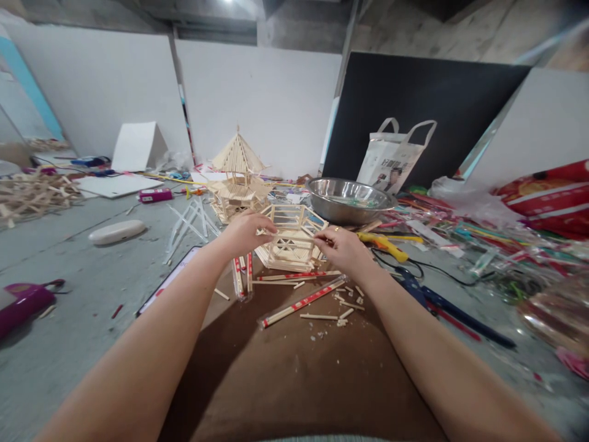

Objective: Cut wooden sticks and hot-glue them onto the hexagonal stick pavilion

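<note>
A six-sided frame of pale wooden sticks (294, 255), with crossed sticks in its sides, sits on a brown surface (285, 368) in front of me. My left hand (246, 234) is closed at the frame's upper left edge, fingertips pinched on it. At the upper right edge, my right hand (343, 248) pinches a thin wooden stick close to the rim; whether the stick touches the frame I cannot tell. Red-and-clear packets of chopsticks (304, 302) and short cut stick pieces (343, 313) lie nearer to me.
Behind stands a stick pavilion (238, 178) with a pointed roof. A steel bowl (350, 205), yellow glue gun (384, 245) and dark-blue-handled cutter (460, 313) are to the right. Leftward lie a phone (170, 279), white case (117, 232) and purple tool (25, 304).
</note>
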A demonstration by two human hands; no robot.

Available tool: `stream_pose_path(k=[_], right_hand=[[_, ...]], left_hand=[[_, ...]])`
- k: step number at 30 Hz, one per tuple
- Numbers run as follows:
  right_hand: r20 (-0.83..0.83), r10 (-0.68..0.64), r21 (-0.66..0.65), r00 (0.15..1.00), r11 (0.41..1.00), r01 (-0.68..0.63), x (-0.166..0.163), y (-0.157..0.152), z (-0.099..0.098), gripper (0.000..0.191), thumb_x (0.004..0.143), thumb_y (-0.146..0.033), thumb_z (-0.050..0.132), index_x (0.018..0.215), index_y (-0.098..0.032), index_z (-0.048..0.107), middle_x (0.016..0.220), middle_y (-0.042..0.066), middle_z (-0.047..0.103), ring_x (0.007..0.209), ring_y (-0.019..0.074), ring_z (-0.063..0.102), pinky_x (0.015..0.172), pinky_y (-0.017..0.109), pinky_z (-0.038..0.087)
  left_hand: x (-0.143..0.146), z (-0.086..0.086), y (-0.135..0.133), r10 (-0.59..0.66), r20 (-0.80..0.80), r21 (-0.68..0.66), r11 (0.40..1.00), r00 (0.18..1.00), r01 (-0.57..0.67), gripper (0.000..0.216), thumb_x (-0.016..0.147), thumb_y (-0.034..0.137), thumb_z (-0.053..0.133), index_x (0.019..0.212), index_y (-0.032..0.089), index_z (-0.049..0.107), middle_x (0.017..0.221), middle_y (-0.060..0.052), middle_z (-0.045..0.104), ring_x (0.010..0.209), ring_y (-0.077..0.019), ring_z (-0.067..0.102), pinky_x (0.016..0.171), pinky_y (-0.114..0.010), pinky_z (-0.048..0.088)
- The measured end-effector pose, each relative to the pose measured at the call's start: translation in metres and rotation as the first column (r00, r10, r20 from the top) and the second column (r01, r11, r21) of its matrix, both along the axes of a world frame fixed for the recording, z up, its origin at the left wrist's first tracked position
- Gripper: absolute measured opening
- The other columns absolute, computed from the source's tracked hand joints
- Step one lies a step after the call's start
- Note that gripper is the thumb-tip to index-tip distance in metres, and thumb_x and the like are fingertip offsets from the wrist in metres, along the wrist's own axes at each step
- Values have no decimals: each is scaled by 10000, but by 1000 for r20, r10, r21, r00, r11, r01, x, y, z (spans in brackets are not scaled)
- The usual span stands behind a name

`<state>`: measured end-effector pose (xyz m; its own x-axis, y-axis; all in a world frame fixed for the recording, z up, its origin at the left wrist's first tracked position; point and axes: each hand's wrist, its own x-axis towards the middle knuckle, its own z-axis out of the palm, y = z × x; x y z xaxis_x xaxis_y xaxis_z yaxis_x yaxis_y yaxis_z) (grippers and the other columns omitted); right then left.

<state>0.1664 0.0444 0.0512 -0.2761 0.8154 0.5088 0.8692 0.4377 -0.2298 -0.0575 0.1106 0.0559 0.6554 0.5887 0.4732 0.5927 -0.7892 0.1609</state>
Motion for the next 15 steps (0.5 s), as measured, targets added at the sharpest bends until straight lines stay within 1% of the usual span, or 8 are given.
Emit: stream_pose_path(k=[11, 15], right_hand=[[-8, 3, 19, 1000, 1000, -3, 0, 0, -1, 184, 748, -252, 451, 766, -168, 614, 727, 24, 618, 660, 121, 523, 607, 216, 359], [-27, 16, 42, 1000, 999, -15, 1, 1, -3, 185, 747, -255, 454, 764, -168, 616, 718, 25, 616, 656, 120, 525, 604, 214, 366]], left_hand=[[1, 0, -1, 15, -8, 0, 1000, 1000, -15, 176, 692, 313, 512, 799, 216, 613, 892, 3, 626, 841, -142, 527, 819, -308, 331], [1, 4, -5, 26, 8, 18, 1000, 1000, -26, 285, 673, 366, 519, 898, 206, 590, 933, -15, 613, 868, -162, 510, 811, -309, 341]])
